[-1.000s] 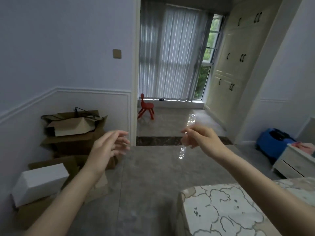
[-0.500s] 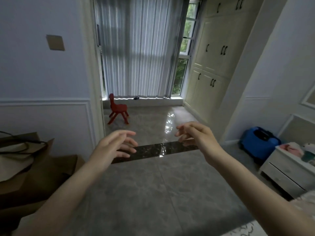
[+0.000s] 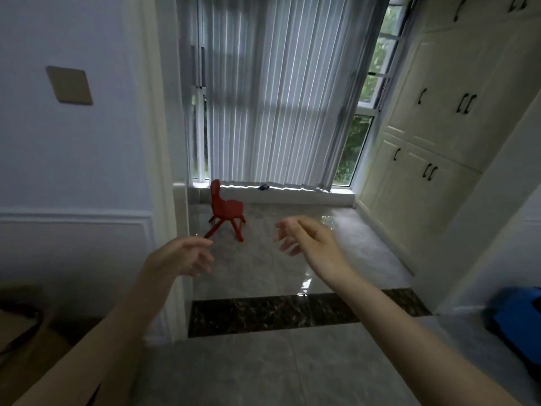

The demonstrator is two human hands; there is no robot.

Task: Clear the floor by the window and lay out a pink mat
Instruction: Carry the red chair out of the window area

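Note:
A small red chair (image 3: 226, 210) stands on the glossy grey floor (image 3: 345, 253) by the window (image 3: 360, 133), near the left wall of the alcove. My left hand (image 3: 183, 257) and my right hand (image 3: 304, 237) are held out in front of me, both empty with fingers relaxed and spread. Both hover short of the chair, not touching it. No pink mat is in view.
Grey vertical blinds (image 3: 272, 98) cover most of the window. Cream cabinets (image 3: 439, 136) line the right side. A dark marble strip (image 3: 292, 313) marks the alcove threshold. Cardboard boxes (image 3: 26, 341) sit at lower left and a blue case (image 3: 518, 320) at lower right.
The view has moved closer to the alcove and the chair looms larger. Both hands stay raised and empty; the bed and white nightstand have left the view.

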